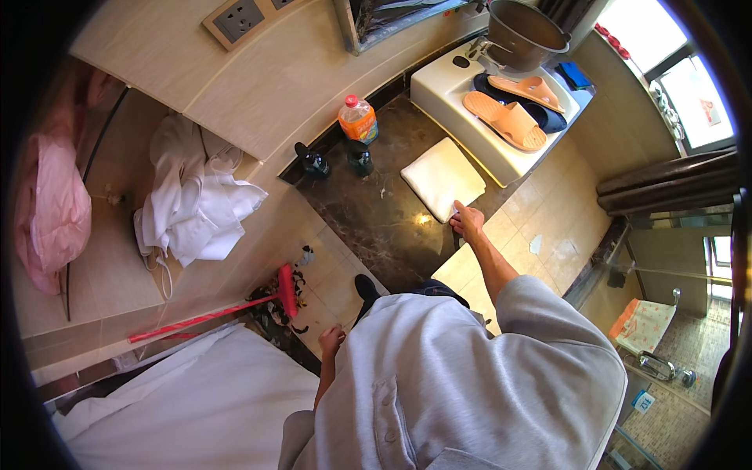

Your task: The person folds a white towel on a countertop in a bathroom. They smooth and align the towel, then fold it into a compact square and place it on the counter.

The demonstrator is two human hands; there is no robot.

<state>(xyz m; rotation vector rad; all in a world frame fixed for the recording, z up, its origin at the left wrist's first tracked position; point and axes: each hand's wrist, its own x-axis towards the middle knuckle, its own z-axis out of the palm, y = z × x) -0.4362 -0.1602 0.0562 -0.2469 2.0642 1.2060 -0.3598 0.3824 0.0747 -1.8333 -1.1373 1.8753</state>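
Note:
My right hand (468,221) reaches over the front of the dark marble counter (388,229). Its thumb and fingers pinch the near corner of a folded cream-white cloth (443,179), which lies flat on the counter beside the basin. At my left side hangs my left hand (332,341), with its fingers curled; the inside of the palm is hidden. On the counter's far left stand two dark pump bottles, one at the corner (314,161) and another pump bottle (359,157) beside an orange-labelled bottle (358,119) with a red cap.
A white basin (432,88) bears tan slippers (511,123), dark slippers (549,117) and a brown bucket (523,35). A red broom (286,291) leans near dark debris on the tiled floor (329,252). White garments (200,200) hang left; a glass partition (658,276) stands right.

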